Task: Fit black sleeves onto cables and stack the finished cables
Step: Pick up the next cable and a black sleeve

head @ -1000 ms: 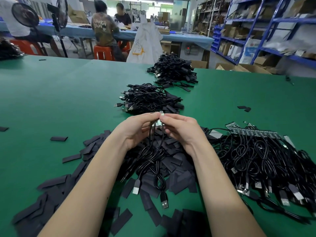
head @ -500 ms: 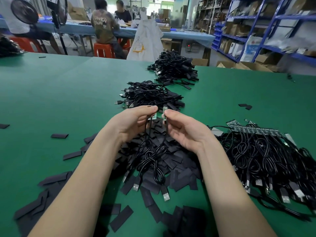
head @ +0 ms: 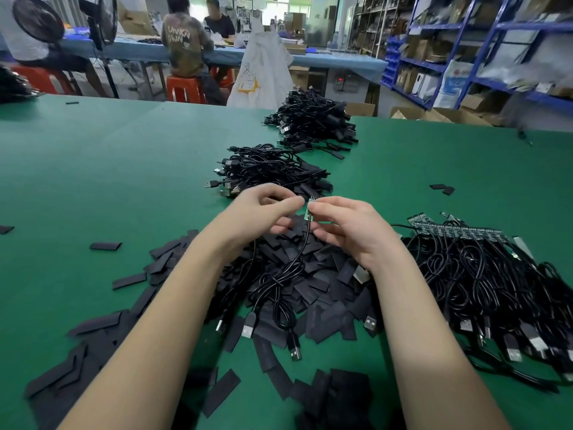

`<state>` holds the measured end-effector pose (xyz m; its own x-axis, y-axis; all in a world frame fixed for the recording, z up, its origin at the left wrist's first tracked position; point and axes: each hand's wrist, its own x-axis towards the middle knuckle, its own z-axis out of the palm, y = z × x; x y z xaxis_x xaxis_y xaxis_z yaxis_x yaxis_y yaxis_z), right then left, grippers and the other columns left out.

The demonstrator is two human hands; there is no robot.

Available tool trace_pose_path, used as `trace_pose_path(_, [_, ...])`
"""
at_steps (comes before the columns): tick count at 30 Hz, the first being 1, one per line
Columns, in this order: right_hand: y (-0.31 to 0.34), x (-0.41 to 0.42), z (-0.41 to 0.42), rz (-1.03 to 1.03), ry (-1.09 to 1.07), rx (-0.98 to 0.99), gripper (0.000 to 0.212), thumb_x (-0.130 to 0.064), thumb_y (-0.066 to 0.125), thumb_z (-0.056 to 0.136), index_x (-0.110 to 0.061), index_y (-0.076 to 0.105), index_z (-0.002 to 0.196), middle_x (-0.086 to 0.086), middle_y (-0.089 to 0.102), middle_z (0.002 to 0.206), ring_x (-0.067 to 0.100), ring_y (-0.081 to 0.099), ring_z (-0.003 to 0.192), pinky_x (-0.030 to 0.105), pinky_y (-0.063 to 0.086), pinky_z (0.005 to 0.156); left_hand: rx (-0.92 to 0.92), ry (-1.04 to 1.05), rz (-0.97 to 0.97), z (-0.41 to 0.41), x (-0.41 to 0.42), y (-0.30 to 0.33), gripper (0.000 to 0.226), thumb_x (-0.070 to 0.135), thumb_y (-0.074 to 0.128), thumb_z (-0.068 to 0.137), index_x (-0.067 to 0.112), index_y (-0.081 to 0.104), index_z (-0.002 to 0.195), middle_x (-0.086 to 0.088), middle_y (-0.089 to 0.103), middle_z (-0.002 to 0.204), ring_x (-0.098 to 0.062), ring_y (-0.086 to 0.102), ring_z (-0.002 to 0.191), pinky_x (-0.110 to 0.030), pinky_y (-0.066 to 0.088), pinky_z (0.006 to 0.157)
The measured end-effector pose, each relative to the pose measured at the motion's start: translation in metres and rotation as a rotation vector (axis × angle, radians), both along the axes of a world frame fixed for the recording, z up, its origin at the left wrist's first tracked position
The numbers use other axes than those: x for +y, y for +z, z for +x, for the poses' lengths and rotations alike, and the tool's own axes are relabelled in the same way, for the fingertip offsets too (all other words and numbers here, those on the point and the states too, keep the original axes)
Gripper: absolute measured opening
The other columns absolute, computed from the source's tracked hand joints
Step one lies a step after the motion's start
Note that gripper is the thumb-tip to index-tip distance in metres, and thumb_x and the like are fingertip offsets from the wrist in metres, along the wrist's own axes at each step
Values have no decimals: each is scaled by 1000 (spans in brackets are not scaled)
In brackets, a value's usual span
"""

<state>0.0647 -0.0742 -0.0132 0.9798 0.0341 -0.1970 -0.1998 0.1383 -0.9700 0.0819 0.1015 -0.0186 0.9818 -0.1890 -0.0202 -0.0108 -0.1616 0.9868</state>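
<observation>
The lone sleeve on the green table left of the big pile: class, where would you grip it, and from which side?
Pinch the sleeve across its narrow width near the middle, coming from above. It lies flat on the table, long axis running left to right, apart from the pile, so both long edges are free for a fingertip and thumb. Probably limp, so a mid grip should keep it level.

Both forearms were bare to the frame's lower edge, with no sleeve in sight. The left hand (head: 257,212) and right hand (head: 350,231) wore no gloves, rings or watch; fingernails were short and unpainted.
</observation>
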Motion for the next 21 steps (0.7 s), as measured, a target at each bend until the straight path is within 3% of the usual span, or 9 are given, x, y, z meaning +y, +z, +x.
trace_pose_path(2, [0, 0, 0, 18, 18, -18, 2, -9, 70, 94, -7, 69, 94, 8, 73, 79, 13, 72, 66, 18, 57, 60, 70, -70, -60, -2, -3, -4, 10, 14, 74, 90, 10, 69, 98, -7, 68, 77, -18, 59, 68, -31, 51, 74])
trace_pose_path(4, [0, -4, -2, -63, 43, -35, 5, -11, 66, 97, -6, 67, 100, 12, 75, 82, 18, 75, 70, 20, 58, 61, 88, 3, -68, -1, -4, -8, 7, 7, 74, 89, 9, 68, 93, -7, 69, 74, -17, 63, 67, -32, 56, 78])
trace_pose_path(8, [1, -22, -6, -786, 281, -140, 11, -26, 81, 84, -21, 74, 90, 2, 78, 79, 11, 69, 64, 22, 52, 58, 117, 159, -98, 1, 1, -10, 10, 4, 71, 91, 10, 65, 87, -7, 64, 72, -15, 63, 61, -33, 60, 81])
trace_pose_path(10, [2, -22, -7, -953, 393, -122, 23, -35, 90, 72, -26, 76, 87, -7, 77, 78, 5, 65, 62, 19, 47, 61, 113, 158, -103, 1, 2, -9, 9, 5, 70, 92, 11, 64, 88, -4, 64, 70, -12, 65, 59, -31, 63, 79])
trace_pose_path(12, [1, -16, -8, -1020, 454, -105, 27, -38, 93, 67, -30, 76, 86, -14, 76, 78, -3, 61, 58, 16, 44, 61, 105, 144, -103, 0, 1, -7, 9, 5, 69, 92, 11, 64, 88, -5, 63, 73, -12, 66, 60, -30, 63, 78])
trace_pose_path(15, [-4, -9, -6, -1063, 418, -142, 16, -27, 88, 71, -29, 77, 82, -14, 75, 74, -5, 61, 55, 18, 47, 64, 102, 128, -110, -3, -3, -6, 9, 4, 67, 93, 11, 63, 88, -8, 61, 75, -11, 64, 58, -30, 62, 77])
trace_pose_path(19, [-2, -13, -5, -1000, 270, -224, 16, -16, 70, 78, -30, 77, 79, -14, 74, 69, -5, 64, 56, 13, 48, 61, 105, 75, -126, -3, -5, -6, 10, 2, 63, 94, 11, 61, 90, 3, 52, 57, -9, 54, 48, -27, 55, 74])
trace_pose_path(21, [-2, -17, -4, -881, 182, -254, 19, -13, 66, 79, -28, 77, 80, -10, 75, 69, 1, 71, 64, 22, 58, 71, 118, 42, -136, -4, -9, -5, 10, 0, 62, 93, 10, 60, 91, 1, 50, 62, -11, 48, 50, -24, 50, 67])
